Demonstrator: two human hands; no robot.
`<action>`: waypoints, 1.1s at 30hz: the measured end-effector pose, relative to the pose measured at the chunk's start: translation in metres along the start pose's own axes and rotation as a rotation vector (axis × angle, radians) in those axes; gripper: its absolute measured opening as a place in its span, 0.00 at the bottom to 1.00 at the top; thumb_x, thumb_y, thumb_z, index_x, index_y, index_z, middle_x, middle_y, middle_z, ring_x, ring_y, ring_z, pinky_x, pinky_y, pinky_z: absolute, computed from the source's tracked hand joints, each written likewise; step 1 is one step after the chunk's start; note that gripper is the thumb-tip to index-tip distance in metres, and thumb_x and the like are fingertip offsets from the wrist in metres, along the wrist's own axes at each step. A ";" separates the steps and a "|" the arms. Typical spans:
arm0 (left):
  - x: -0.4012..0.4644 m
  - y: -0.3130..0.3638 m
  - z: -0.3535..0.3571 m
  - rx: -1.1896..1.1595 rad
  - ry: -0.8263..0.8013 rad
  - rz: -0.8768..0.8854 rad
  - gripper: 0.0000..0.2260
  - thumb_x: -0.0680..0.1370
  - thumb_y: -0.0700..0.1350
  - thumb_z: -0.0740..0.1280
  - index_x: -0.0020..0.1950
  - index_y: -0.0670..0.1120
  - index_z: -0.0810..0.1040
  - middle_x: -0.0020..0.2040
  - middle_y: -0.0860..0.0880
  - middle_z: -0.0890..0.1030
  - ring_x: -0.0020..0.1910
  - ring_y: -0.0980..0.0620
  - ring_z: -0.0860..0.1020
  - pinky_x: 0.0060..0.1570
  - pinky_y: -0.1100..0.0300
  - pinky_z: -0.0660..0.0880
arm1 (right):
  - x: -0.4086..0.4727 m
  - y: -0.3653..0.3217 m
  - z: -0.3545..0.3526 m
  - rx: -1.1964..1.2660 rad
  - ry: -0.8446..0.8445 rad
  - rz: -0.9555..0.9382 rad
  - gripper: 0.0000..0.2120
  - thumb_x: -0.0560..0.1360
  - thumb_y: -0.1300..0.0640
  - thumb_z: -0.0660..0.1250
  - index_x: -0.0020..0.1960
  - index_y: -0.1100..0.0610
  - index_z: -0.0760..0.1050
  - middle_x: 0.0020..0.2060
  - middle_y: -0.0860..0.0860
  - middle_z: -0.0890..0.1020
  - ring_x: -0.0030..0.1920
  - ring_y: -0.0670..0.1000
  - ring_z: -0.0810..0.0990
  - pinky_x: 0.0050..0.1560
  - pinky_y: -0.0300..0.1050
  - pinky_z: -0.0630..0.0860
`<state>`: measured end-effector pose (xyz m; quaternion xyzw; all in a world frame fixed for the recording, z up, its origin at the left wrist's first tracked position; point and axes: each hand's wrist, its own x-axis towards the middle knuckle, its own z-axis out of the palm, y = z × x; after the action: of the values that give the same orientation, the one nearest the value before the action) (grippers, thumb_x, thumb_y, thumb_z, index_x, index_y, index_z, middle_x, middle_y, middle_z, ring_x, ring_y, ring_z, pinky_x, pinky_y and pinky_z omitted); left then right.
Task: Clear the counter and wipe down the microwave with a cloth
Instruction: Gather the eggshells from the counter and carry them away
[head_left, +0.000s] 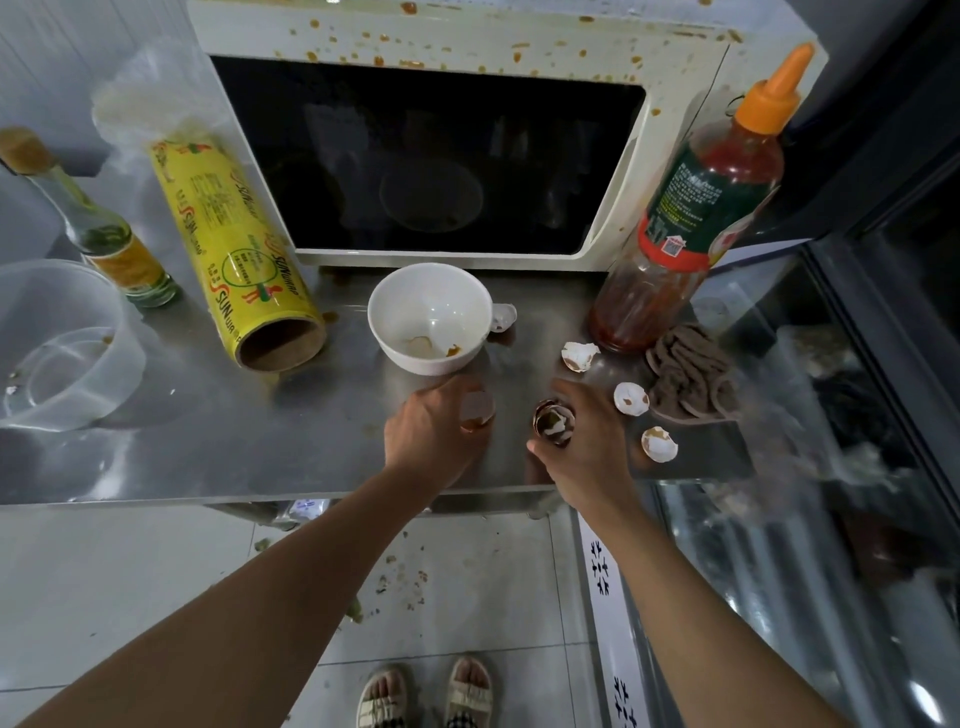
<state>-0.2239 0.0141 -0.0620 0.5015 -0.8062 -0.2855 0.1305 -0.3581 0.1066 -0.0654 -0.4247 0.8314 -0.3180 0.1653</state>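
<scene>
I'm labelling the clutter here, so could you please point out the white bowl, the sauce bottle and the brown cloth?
white bowl (410, 291): head view, inner wall.
sauce bottle (691, 208): head view, green label.
brown cloth (691, 374): head view, middle folds.

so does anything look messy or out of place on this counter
Yes. Brown sauce spatters cover the white microwave's top. Broken eggshell halves lie scattered on the steel counter, near the brown cloth; each hand, left and right, grips one. The yellow cling-film roll lies on its side.
</scene>
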 end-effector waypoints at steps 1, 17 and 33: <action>0.000 -0.001 0.001 0.003 -0.004 -0.001 0.16 0.70 0.53 0.71 0.57 0.56 0.76 0.51 0.52 0.82 0.49 0.47 0.79 0.40 0.59 0.70 | 0.000 0.000 0.000 0.008 -0.007 -0.002 0.28 0.65 0.62 0.75 0.63 0.59 0.72 0.59 0.54 0.76 0.59 0.53 0.74 0.58 0.43 0.71; 0.001 0.007 -0.002 -0.044 0.002 0.049 0.18 0.66 0.44 0.75 0.53 0.51 0.77 0.48 0.48 0.81 0.47 0.45 0.78 0.42 0.53 0.76 | 0.001 0.003 0.003 0.037 0.004 0.009 0.22 0.67 0.63 0.74 0.60 0.59 0.75 0.56 0.53 0.79 0.57 0.53 0.75 0.58 0.42 0.70; 0.005 0.057 0.016 -0.108 -0.082 0.148 0.16 0.69 0.46 0.74 0.54 0.51 0.75 0.50 0.48 0.82 0.49 0.46 0.79 0.47 0.49 0.78 | -0.016 0.050 -0.071 -0.015 0.303 0.138 0.19 0.67 0.63 0.74 0.58 0.60 0.78 0.54 0.56 0.80 0.52 0.52 0.79 0.50 0.31 0.67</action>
<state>-0.2759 0.0337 -0.0412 0.4208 -0.8292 -0.3384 0.1448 -0.4183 0.1691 -0.0460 -0.3147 0.8764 -0.3602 0.0564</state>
